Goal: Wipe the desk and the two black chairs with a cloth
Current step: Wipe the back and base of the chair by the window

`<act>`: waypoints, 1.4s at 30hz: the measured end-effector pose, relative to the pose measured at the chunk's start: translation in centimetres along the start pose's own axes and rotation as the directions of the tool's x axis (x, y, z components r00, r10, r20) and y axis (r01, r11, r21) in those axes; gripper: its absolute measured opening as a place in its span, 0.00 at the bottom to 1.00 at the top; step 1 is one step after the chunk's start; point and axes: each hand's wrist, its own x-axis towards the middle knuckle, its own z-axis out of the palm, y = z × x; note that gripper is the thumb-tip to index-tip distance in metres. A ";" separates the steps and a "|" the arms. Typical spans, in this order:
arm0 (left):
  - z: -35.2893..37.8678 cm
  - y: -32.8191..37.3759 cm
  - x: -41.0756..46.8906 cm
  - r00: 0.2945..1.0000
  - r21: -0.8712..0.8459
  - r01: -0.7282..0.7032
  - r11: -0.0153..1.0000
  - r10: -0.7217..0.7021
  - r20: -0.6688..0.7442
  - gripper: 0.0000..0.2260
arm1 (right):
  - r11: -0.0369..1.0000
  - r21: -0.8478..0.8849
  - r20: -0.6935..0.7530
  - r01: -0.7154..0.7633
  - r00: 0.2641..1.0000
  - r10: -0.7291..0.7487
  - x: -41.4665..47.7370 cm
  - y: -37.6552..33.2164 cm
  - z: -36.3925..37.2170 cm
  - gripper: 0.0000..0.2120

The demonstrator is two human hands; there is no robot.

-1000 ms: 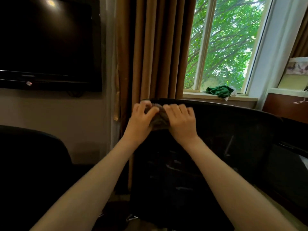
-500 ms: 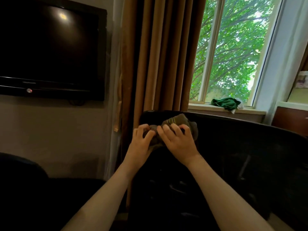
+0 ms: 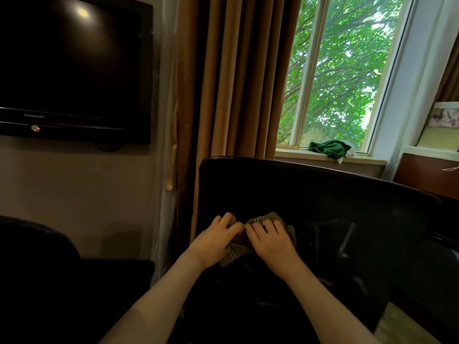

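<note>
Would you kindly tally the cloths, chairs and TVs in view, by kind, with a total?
Cloths: 2, striped cloth and green cloth.
Chairs: 2, near chair and left chair.
TVs: 1, TV.
Total: 5.

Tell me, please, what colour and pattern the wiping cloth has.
Olive-grey cloth with dark and pale edge stripes, head view.
</note>
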 end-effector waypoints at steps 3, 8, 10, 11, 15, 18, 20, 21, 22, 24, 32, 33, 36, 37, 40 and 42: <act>-2.6 0.1 0.1 0.963 -0.015 -0.060 0.998 0.054 -0.263 0.23 | 0.999 -0.024 -0.138 -0.045 0.990 0.042 2.9 1.1 -1.8 0.20; -8.2 -0.1 1.0 0.708 -0.077 0.066 0.995 -0.101 -0.699 0.23 | 0.997 -0.076 -0.352 -0.030 0.936 0.001 12.0 3.1 -4.3 0.11; -9.8 -0.9 1.2 0.616 -0.174 0.164 0.971 -0.239 -0.750 0.19 | 0.997 -0.078 -0.371 -0.015 0.929 -0.015 15.0 2.8 -4.3 0.11; -10.2 -1.5 1.3 0.601 -0.200 0.203 0.959 -0.283 -0.747 0.17 | 0.997 -0.077 -0.359 -0.006 0.933 -0.022 16.1 2.5 -4.0 0.12; -9.4 -4.5 1.5 0.689 -0.128 0.204 0.970 -0.236 -0.686 0.17 | 0.997 -0.084 -0.315 0.001 0.949 -0.027 17.0 1.4 -1.5 0.12; -7.4 -5.3 2.0 0.701 -0.186 0.211 0.959 -0.282 -0.655 0.17 | 0.996 -0.085 -0.305 0.022 0.951 -0.047 16.4 0.9 -0.2 0.13; -6.2 -4.7 2.1 0.671 -0.272 0.229 0.935 -0.353 -0.652 0.17 | 0.995 -0.091 -0.297 0.051 0.952 -0.076 16.1 1.0 -0.1 0.12; -5.5 -4.3 2.0 0.659 -0.303 0.239 0.922 -0.384 -0.647 0.17 | 0.994 -0.090 -0.286 0.069 0.954 -0.092 15.8 1.0 -0.2 0.11; -4.8 -4.1 1.9 0.658 -0.326 0.248 0.912 -0.405 -0.635 0.16 | 0.992 -0.088 -0.278 0.092 0.954 -0.113 15.3 0.9 -0.1 0.11; -3.1 -3.7 1.4 0.695 -0.353 0.243 0.903 -0.416 -0.586 0.16 | 0.989 -0.065 -0.272 0.132 0.951 -0.145 13.6 0.5 0.4 0.12; 1.9 0.3 0.4 0.989 -0.109 0.131 0.985 -0.137 -0.051 0.16 | 0.999 0.007 0.018 0.042 0.999 -0.042 0.7 1.1 0.6 0.10; 2.1 1.2 0.3 0.990 -0.102 0.139 0.985 -0.141 -0.012 0.15 | 0.999 0.030 0.102 0.026 0.994 -0.029 -0.1 1.0 -0.1 0.11; 1.4 3.3 -0.1 0.992 -0.044 0.094 0.995 -0.089 0.090 0.15 | 0.993 0.116 0.315 -0.001 0.949 -0.036 -1.4 1.0 -1.7 0.26; 0.7 3.9 0.0 0.992 -0.025 0.081 0.996 -0.079 0.094 0.16 | 0.991 0.136 0.320 -0.016 0.947 -0.028 -1.7 1.3 -2.1 0.29; -2.6 5.3 0.9 0.998 -0.014 0.054 0.998 -0.054 -0.036 0.16 | 0.986 0.150 0.155 -0.075 0.987 0.051 -1.2 3.5 -3.8 0.21; -5.3 5.8 2.3 0.984 -0.021 -0.005 1.000 0.001 -0.177 0.16 | 0.982 0.138 0.011 -0.125 0.992 0.125 0.6 5.6 -5.4 0.16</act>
